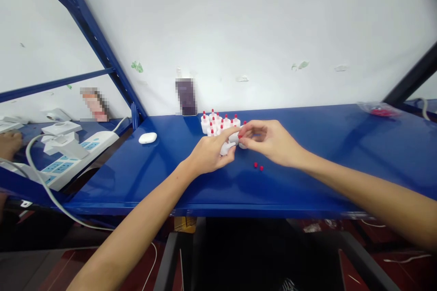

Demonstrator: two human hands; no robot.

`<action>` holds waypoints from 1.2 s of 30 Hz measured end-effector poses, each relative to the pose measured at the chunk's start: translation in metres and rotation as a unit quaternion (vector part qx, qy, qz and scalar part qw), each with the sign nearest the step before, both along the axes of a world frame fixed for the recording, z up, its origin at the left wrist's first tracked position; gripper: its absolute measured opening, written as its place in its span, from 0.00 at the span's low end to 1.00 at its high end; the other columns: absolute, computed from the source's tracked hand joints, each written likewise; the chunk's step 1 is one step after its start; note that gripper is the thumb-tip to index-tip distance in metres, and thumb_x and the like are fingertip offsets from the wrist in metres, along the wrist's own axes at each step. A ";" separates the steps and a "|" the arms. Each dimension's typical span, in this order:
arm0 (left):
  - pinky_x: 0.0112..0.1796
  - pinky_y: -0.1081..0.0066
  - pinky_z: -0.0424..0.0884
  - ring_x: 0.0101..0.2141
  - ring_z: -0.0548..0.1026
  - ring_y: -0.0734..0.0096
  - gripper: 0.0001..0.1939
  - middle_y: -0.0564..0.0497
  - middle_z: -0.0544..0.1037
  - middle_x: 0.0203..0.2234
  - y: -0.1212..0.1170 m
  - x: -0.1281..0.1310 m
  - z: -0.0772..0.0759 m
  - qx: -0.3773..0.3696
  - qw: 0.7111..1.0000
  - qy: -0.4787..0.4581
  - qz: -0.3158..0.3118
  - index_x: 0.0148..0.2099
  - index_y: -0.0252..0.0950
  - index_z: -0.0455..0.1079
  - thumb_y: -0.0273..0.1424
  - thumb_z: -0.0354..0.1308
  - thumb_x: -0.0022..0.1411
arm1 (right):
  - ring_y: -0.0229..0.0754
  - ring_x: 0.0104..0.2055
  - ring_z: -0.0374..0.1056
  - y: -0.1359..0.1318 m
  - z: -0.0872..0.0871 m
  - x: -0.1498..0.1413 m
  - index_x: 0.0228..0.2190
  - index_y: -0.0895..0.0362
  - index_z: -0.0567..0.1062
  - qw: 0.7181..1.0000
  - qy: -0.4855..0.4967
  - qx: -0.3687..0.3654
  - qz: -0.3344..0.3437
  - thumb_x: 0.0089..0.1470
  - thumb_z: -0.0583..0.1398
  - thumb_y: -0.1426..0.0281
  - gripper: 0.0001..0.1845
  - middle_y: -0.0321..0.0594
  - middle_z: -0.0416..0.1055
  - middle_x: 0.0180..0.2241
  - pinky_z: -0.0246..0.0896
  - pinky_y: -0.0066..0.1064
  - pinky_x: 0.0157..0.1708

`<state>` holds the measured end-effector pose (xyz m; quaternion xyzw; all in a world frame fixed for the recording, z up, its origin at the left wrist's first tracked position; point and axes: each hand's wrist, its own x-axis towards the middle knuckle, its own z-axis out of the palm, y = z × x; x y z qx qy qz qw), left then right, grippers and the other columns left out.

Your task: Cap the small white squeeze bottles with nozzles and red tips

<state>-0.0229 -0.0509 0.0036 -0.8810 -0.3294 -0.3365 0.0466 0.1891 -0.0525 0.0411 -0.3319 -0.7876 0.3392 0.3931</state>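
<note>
My left hand (212,150) is closed around a small white plastic bottle (226,148) whose bare nozzle points right. A second white bottle (234,138) shows just above it, between my hands and partly hidden by the fingers. My right hand (271,141) pinches a small red cap (240,136) at that bottle's tip. Whether the cap sits on the nozzle I cannot tell. Behind my left hand stands a cluster of several white bottles with red caps (214,120), upright and close together. Two loose red caps (258,166) lie on the blue table in front of my hands.
The blue table (153,177) meets a white wall. A white earbud case (148,138) lies to the left, and a phone (186,96) leans on the wall. At the far right is a clear bag with red pieces (380,111). A power strip (68,159) stands beyond the left frame post.
</note>
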 end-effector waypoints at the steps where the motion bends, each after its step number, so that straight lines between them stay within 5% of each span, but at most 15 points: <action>1: 0.26 0.76 0.67 0.22 0.73 0.75 0.25 0.53 0.79 0.29 0.000 0.000 -0.001 0.006 1.000 -0.009 0.002 0.62 0.37 0.57 0.32 0.51 0.63 | 0.40 0.31 0.73 -0.002 0.000 -0.003 0.32 0.58 0.74 0.999 0.034 -0.016 0.005 0.52 0.61 0.67 0.07 0.39 0.76 0.29 0.70 0.35 0.36; 6: 0.27 0.75 0.68 0.23 0.74 0.74 0.24 0.51 0.79 0.31 0.003 -0.002 -0.004 0.009 1.000 -0.009 -0.002 0.61 0.35 0.59 0.32 0.52 0.64 | 0.38 0.30 0.72 -0.005 -0.005 -0.013 0.30 0.59 0.74 0.999 0.046 0.000 -0.003 0.50 0.61 0.70 0.04 0.38 0.75 0.28 0.70 0.32 0.34; 12: 0.31 0.73 0.68 0.30 0.76 0.71 0.11 0.49 0.79 0.30 0.008 -0.003 -0.006 0.021 0.998 0.056 -0.004 0.40 0.35 0.70 0.32 0.47 0.67 | 0.38 0.31 0.72 -0.002 -0.011 -0.010 0.31 0.58 0.74 0.998 -0.028 0.048 -0.015 0.52 0.59 0.71 0.04 0.38 0.76 0.30 0.68 0.32 0.35; 19: 0.34 0.73 0.70 0.31 0.77 0.72 0.11 0.50 0.80 0.31 0.006 -0.003 -0.003 0.016 0.999 0.052 -0.001 0.41 0.35 0.71 0.30 0.48 0.66 | 0.36 0.22 0.67 -0.020 -0.015 0.031 0.31 0.58 0.74 0.981 -0.135 0.128 -0.059 0.49 0.63 0.65 0.09 0.37 0.75 0.27 0.62 0.29 0.24; 24: 0.33 0.73 0.70 0.30 0.76 0.71 0.11 0.50 0.79 0.30 0.005 -0.001 -0.004 0.024 0.998 0.049 -0.003 0.40 0.35 0.72 0.30 0.48 0.65 | 0.37 0.26 0.67 -0.072 -0.023 0.061 0.38 0.57 0.75 0.953 -0.229 0.187 0.071 0.58 0.57 0.70 0.08 0.39 0.73 0.29 0.62 0.30 0.29; 26: 0.33 0.73 0.70 0.29 0.76 0.72 0.11 0.50 0.79 0.29 0.005 -0.001 -0.004 0.028 0.998 0.050 -0.002 0.39 0.35 0.72 0.30 0.48 0.65 | 0.40 0.28 0.66 -0.100 -0.035 0.062 0.36 0.56 0.76 0.940 -0.248 0.186 0.141 0.59 0.55 0.72 0.09 0.39 0.71 0.25 0.63 0.33 0.32; 29: 0.33 0.73 0.70 0.29 0.76 0.72 0.11 0.51 0.79 0.29 0.005 -0.001 -0.004 0.030 0.998 0.053 -0.005 0.39 0.36 0.71 0.30 0.48 0.65 | 0.41 0.32 0.70 -0.129 -0.067 0.057 0.37 0.55 0.77 0.935 -0.290 0.093 0.183 0.58 0.56 0.72 0.10 0.41 0.74 0.30 0.65 0.37 0.44; 33: 0.34 0.73 0.70 0.30 0.77 0.72 0.10 0.50 0.79 0.29 0.005 0.000 -0.006 0.028 0.998 0.054 -0.003 0.38 0.36 0.71 0.30 0.48 0.65 | 0.48 0.51 0.70 -0.129 -0.121 0.054 0.46 0.54 0.75 0.921 -0.344 0.010 0.182 0.58 0.56 0.70 0.14 0.45 0.73 0.47 0.64 0.41 0.52; 36: 0.35 0.73 0.71 0.31 0.77 0.72 0.10 0.50 0.79 0.30 0.005 0.000 -0.007 0.026 0.998 0.057 -0.004 0.38 0.36 0.71 0.30 0.48 0.65 | 0.48 0.49 0.73 -0.119 -0.154 0.057 0.44 0.53 0.75 0.913 -0.387 -0.004 0.130 0.57 0.54 0.73 0.15 0.44 0.74 0.49 0.68 0.40 0.48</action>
